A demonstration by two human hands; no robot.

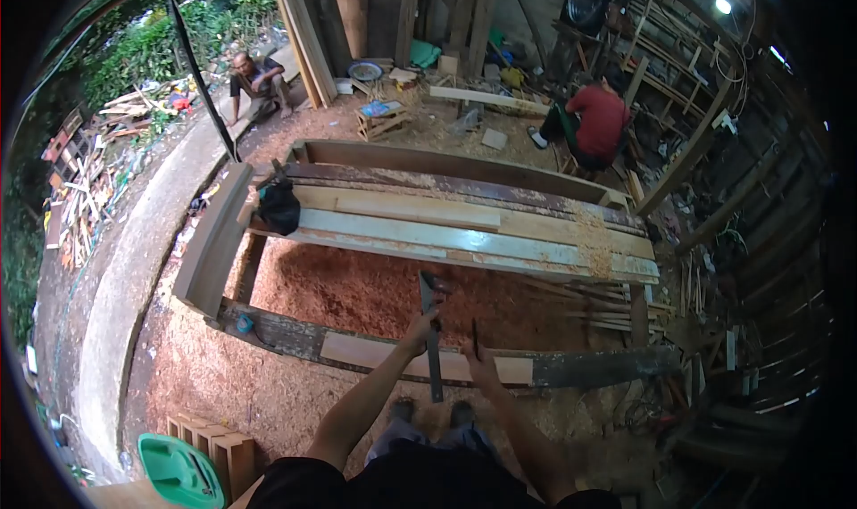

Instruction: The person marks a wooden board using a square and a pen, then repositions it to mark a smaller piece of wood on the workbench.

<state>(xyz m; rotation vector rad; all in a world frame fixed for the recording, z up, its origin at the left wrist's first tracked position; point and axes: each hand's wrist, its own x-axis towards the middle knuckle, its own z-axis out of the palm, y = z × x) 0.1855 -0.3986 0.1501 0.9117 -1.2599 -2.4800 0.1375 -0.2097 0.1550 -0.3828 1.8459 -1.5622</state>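
Over the near beam of the bench, my left hand point(420, 329) was closed around a try square point(432, 331), whose long blade ran away from me and back toward my feet, straight across the pale plank point(366, 350) lying left to right. My right hand point(480, 366) sat just right of the blade, pinching a pencil point(474, 338) upright, its tip at the plank. The right hand was nearer the blade's edge.
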